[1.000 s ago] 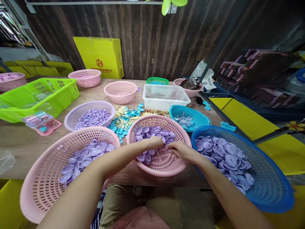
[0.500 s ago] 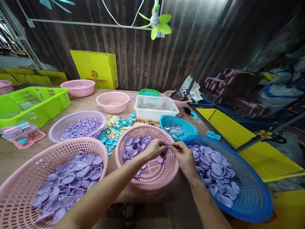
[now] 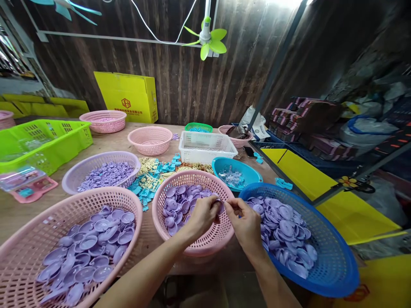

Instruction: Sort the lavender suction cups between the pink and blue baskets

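My left hand (image 3: 202,216) and my right hand (image 3: 245,224) meet over the right rim of the middle pink basket (image 3: 205,250). Both pinch a small purple plastic piece (image 3: 221,207) between their fingertips. The basket holds several purple round lids (image 3: 180,201). To the right lies a blue basket (image 3: 330,273) with more purple lids (image 3: 282,231). At the lower left a larger pink basket (image 3: 19,252) also holds purple lids (image 3: 90,248).
On the wooden table (image 3: 13,214) stand a lilac basket (image 3: 96,160) of small purple parts, a teal bowl (image 3: 253,171), a white crate (image 3: 207,147), a green crate (image 3: 48,141), more pink baskets (image 3: 149,139), and loose teal and yellow parts (image 3: 154,175). A yellow box (image 3: 128,96) and a fan (image 3: 208,40) stand at the back wall.
Both hands lifted out of the middle pink basket and came together above its right rim, now pinching a small purple piece. The camera tilted upward.
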A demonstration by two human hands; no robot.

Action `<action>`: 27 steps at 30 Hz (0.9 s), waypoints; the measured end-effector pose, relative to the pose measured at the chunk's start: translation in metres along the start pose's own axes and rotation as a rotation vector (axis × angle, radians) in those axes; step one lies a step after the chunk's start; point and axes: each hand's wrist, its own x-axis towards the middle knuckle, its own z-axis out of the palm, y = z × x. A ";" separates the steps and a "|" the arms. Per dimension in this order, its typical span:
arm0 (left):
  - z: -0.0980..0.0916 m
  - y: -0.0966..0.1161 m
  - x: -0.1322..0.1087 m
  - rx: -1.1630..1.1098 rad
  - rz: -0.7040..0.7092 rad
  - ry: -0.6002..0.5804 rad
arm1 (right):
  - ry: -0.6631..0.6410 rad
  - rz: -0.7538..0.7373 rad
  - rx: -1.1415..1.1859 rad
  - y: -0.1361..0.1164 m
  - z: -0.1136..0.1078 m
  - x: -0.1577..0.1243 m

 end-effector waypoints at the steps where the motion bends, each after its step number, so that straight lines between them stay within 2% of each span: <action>1: 0.000 0.001 -0.001 0.008 -0.001 -0.002 | 0.000 -0.019 -0.012 -0.001 0.001 0.000; 8: -0.002 0.005 -0.005 0.025 -0.012 -0.006 | -0.017 -0.057 -0.041 -0.004 0.003 -0.001; 16: -0.003 0.004 -0.007 0.115 0.046 0.009 | -0.028 -0.001 -0.021 -0.006 0.003 -0.003; 27: -0.001 0.006 -0.008 0.086 0.004 -0.013 | -0.033 -0.029 -0.032 -0.009 0.001 -0.003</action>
